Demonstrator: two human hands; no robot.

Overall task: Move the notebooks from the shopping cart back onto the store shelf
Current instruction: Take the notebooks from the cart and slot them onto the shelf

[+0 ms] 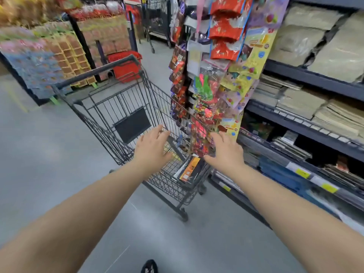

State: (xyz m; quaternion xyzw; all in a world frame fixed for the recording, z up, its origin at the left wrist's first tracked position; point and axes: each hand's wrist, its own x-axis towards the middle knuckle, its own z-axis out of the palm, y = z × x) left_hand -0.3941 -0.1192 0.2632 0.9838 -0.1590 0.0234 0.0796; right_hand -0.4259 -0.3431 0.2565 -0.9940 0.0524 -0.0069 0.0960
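Notebooks (189, 170): in shopping cart (122, 99), unshelved. Left hand (152, 148), right hand (224, 152): spread wide, empty, above the cart. Store shelf (307, 133): awaiting return.

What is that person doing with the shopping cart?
A person is reaching both bare hands toward a shopping cart in a store aisle. The left hand and the right hand are open and hold nothing yet. A few notebooks lie at the bottom of the cart's near end, between the hands. To the right is the store shelf, already stacked with paper goods, where the notebooks should go. A strip of hanging toy packs dangles beside the cart.
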